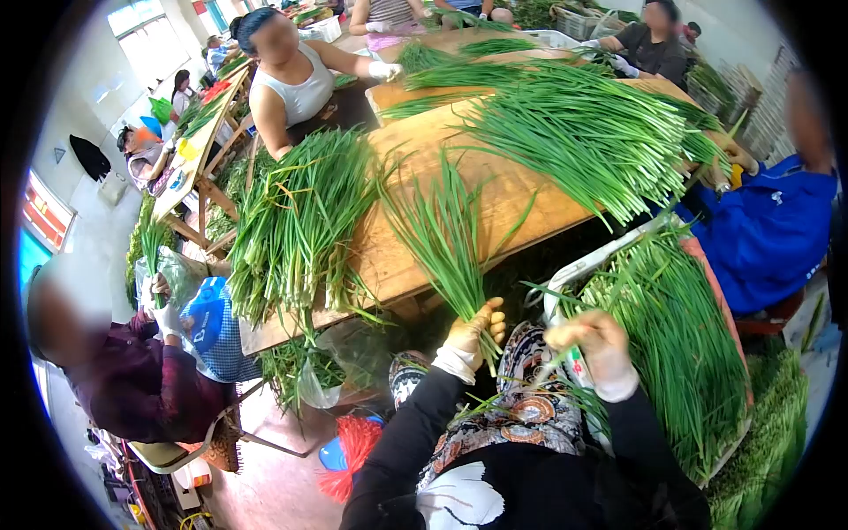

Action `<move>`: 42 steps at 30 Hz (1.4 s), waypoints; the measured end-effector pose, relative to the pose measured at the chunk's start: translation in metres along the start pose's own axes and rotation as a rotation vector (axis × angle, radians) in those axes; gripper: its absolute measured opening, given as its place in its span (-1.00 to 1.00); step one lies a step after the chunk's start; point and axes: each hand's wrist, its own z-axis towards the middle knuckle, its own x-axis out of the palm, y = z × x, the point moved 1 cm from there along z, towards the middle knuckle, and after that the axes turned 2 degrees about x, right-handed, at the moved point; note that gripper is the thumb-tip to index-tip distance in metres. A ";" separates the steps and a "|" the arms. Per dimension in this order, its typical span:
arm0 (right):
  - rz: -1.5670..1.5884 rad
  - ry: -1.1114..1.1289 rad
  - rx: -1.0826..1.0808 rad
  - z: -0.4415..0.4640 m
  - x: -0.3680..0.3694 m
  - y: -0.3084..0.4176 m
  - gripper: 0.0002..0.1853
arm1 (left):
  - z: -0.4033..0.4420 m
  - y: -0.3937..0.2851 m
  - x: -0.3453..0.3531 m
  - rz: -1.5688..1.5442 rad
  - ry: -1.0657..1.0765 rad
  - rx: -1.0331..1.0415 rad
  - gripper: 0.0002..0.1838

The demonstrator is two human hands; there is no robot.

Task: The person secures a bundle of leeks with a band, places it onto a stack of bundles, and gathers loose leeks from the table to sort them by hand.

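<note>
left hand (474,336) clenches green bunch (459,284) fanned over near edge of wooden table (539,199); right hand (594,343), fingers curled, grasp unclear, beside leaf-filled container (579,270) at right.

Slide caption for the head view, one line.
Gloved left hand gripping green stalks at a wooden table heaped with more.

From beside the tabletop (530,190), one head-worn camera looks forward and down across it, close above the wearer's lap (539,411), its round, wide view reaching a window (146,34) beyond the tabletop's far left.
</note>
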 end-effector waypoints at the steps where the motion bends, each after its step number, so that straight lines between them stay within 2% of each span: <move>1: 0.111 0.008 -0.044 -0.010 -0.005 0.008 -0.84 | 0.007 -0.002 -0.009 0.048 0.017 0.035 -0.65; 3: -0.025 -0.142 -0.084 -0.022 -0.002 0.037 -0.75 | -0.002 -0.014 -0.001 0.329 -0.186 0.152 -0.66; 5: -0.236 -0.072 0.119 -0.029 -0.012 0.024 -0.71 | -0.003 -0.014 -0.001 0.376 -0.228 0.225 -0.68; 6: -0.208 -0.036 0.448 -0.031 -0.008 0.012 -0.73 | -0.002 -0.011 -0.005 0.423 -0.236 0.357 -0.70; 7: -0.154 0.075 0.707 -0.037 -0.018 -0.018 -0.63 | -0.001 -0.008 -0.008 0.470 -0.241 0.491 -0.70; 8: -0.694 0.268 0.581 -0.031 -0.017 -0.026 -0.57 | -0.003 -0.005 -0.012 0.642 -0.328 0.512 -0.68; 9: -1.229 0.451 0.415 -0.025 -0.015 -0.033 -0.51 | 0.001 -0.001 -0.021 1.071 -0.495 0.554 -0.61; 10: -1.006 0.294 0.347 -0.022 -0.025 -0.060 -0.60 | -0.001 0.010 -0.029 1.214 -0.504 0.611 -0.57; 11: -0.809 0.138 0.468 -0.012 -0.013 -0.056 -0.52 | -0.012 0.015 -0.020 1.357 -0.512 0.662 -0.52; 12: -0.441 0.117 0.510 -0.005 -0.003 -0.065 -0.50 | -0.020 0.019 -0.010 1.347 -0.498 0.497 -0.43; 13: -0.071 0.088 0.538 0.002 0.005 -0.079 -0.48 | -0.007 0.040 -0.040 1.436 -0.367 0.700 -0.32; 14: -0.120 0.150 0.512 0.010 0.010 -0.093 -0.49 | 0.003 0.063 -0.062 1.214 -0.378 0.589 -0.22; 15: -0.172 0.213 0.483 0.018 0.013 -0.106 -0.49 | -0.010 0.060 -0.043 1.368 -0.378 0.539 -0.13; 16: -0.195 0.188 0.569 0.018 0.013 -0.119 -0.50 | -0.022 0.057 -0.024 1.523 -0.372 0.492 -0.04; 17: -0.170 0.127 0.591 0.019 0.015 -0.118 -0.52 | -0.025 0.062 -0.022 1.451 -0.339 0.564 -0.09; 19: 0.034 0.117 0.611 0.020 0.015 -0.108 -0.51 | -0.032 0.066 -0.025 0.696 -0.205 0.323 -0.20; 20: 0.065 0.119 0.630 0.020 0.016 -0.100 -0.47 | -0.029 0.064 -0.036 0.666 -0.230 0.247 -0.37; 21: 0.063 0.114 0.631 0.018 0.015 -0.095 -0.47 | -0.032 0.055 -0.035 0.535 -0.130 0.127 -0.58; 23: 0.194 0.188 0.628 0.016 0.013 -0.090 -0.43 | -0.048 0.041 -0.017 0.253 0.022 -0.061 -0.70; 27: 0.398 0.242 0.616 0.009 0.012 -0.088 -0.38 | -0.047 0.045 -0.022 0.253 0.064 -0.115 -0.72; 29: 0.389 0.261 0.604 0.009 0.012 -0.081 -0.34 | -0.046 0.050 -0.024 0.262 0.102 -0.103 -0.73; 32: 0.587 0.249 0.585 0.004 0.010 -0.078 -0.26 | -0.044 0.052 -0.019 0.310 0.052 -0.108 -0.74; 33: 0.584 0.244 0.581 0.003 0.010 -0.076 -0.26 | -0.043 0.053 -0.018 0.331 0.031 -0.126 -0.74; 35: 0.374 0.274 0.650 0.000 0.015 -0.067 -0.25 | -0.040 0.060 -0.017 0.311 0.086 -0.107 -0.75; 36: 0.372 0.188 0.679 0.001 0.018 -0.063 -0.28 | -0.039 0.062 -0.013 0.297 0.108 -0.109 -0.73; 37: 0.266 0.156 0.655 0.003 0.020 -0.053 -0.38 | -0.038 0.064 -0.011 0.283 0.130 -0.111 -0.71; 40: 0.046 0.126 0.376 0.014 0.018 -0.024 -0.55 | -0.043 0.053 0.014 0.360 0.259 -0.100 -0.65; 41: 0.194 0.097 0.301 0.025 0.017 -0.012 -0.57 | -0.045 0.046 0.023 0.414 0.314 -0.097 -0.64; 42: 0.201 0.130 0.233 0.041 0.008 0.007 -0.59 | -0.045 0.042 0.026 0.505 0.367 -0.155 -0.66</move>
